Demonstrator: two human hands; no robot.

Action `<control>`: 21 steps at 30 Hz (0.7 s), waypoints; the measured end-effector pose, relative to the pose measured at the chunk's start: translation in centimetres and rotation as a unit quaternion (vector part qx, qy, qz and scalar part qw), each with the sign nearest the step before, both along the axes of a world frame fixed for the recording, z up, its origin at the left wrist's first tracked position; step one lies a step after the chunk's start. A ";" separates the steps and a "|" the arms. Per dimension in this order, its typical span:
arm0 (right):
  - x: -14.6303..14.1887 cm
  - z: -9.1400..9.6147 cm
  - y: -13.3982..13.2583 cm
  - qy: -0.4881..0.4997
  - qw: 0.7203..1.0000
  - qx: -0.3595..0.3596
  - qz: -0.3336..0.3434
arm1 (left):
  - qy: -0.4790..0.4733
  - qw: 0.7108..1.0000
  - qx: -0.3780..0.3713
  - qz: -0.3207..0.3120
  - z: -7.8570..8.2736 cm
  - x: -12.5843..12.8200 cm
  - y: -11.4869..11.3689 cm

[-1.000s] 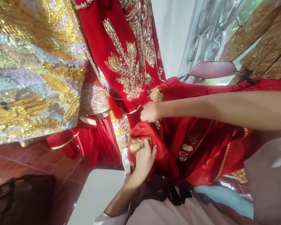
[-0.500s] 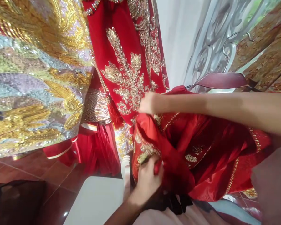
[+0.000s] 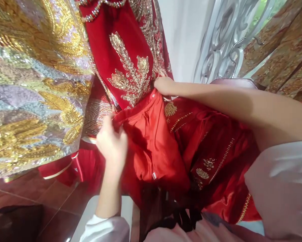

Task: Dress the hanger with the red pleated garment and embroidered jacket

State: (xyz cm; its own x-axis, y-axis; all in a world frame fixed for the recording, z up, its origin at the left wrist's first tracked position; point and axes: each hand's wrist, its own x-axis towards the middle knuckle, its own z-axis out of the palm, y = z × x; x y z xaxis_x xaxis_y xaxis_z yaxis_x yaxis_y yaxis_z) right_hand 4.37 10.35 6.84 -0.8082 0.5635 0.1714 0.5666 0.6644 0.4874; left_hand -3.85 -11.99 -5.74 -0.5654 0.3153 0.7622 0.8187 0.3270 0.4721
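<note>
A red garment (image 3: 151,134) with a bright orange-red lining and a small white label hangs spread between my hands. My left hand (image 3: 112,139), slightly blurred, is closed on the left end of its upper edge. At the other end of that edge, my right hand (image 3: 164,86) is shut on the cloth, its fingertips partly hidden. Gold embroidery and beaded lines decorate the dark red velvet (image 3: 211,161) to the right. Directly behind my hands hangs a red panel with gold leaf embroidery (image 3: 130,74).
At the left hangs a gold and pastel sequined garment (image 3: 37,97). A white seat (image 3: 127,205) stands below my left forearm. To the right are a clothes hanger (image 3: 233,64) and a white scrolled metal grille (image 3: 216,43). Brown patterned cloth (image 3: 279,40) hangs beyond.
My left hand has moved up and left, drawing the garment's edge open so its lining shows. My right hand has risen slightly, still holding the cloth.
</note>
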 end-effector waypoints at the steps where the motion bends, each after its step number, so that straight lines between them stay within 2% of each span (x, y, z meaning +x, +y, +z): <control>1: 0.4 0.0 0.1 -0.007 1.000 -0.002 -0.009 | 0.009 1.000 0.007 -0.010 -0.2 1.3 0.7; 2: 1.0 -0.2 0.1 -0.031 0.999 -0.022 -0.026 | 0.016 0.999 -0.008 -0.037 -0.8 3.0 1.4; 4: 2.2 -0.7 -0.4 -0.097 0.990 -0.091 -0.042 | 0.019 0.983 -0.101 -0.149 -3.2 6.4 3.1; 5: 2.8 -1.0 -0.7 -0.120 0.985 -0.121 -0.027 | 0.031 0.963 -0.165 -0.209 -4.7 7.8 4.0; 6: 3.3 -1.2 -1.2 -0.133 0.980 -0.145 -0.003 | 0.043 0.943 -0.225 -0.242 -6.3 8.7 4.8; 8: 4.0 -1.5 -2.1 -0.147 0.972 -0.179 0.046 | 0.041 0.917 -0.310 -0.248 -9.2 9.0 6.1; 10: 4.3 -1.5 -3.0 -0.159 0.966 -0.197 0.051 | 0.034 0.908 -0.358 -0.216 -11.0 7.2 6.7; 14: 3.9 -0.8 -4.0 -0.153 0.952 -0.263 0.028 | 0.085 0.907 -0.378 -0.168 -12.2 1.3 6.2; 17: 3.2 -0.7 -4.0 -0.170 0.936 -0.308 0.011 | 0.148 0.897 -0.360 -0.209 -12.5 -0.9 6.1; 19: 2.6 -1.2 -3.4 -0.181 0.945 -0.273 -0.005 | 0.142 0.890 -0.362 -0.238 -12.6 -0.6 7.1; 21: 2.3 -1.8 -2.4 -0.117 0.975 -0.190 0.004 | 0.082 0.892 -0.344 -0.281 -12.2 0.4 9.1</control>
State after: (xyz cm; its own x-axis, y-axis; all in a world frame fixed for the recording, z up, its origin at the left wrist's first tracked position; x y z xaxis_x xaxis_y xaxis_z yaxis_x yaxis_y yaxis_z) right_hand 6.64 8.00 4.99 -0.8045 0.5441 -0.2382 0.4636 0.8259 0.3208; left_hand -3.41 -2.89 -17.95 -0.0698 0.9392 0.3363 0.9841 0.0096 0.1774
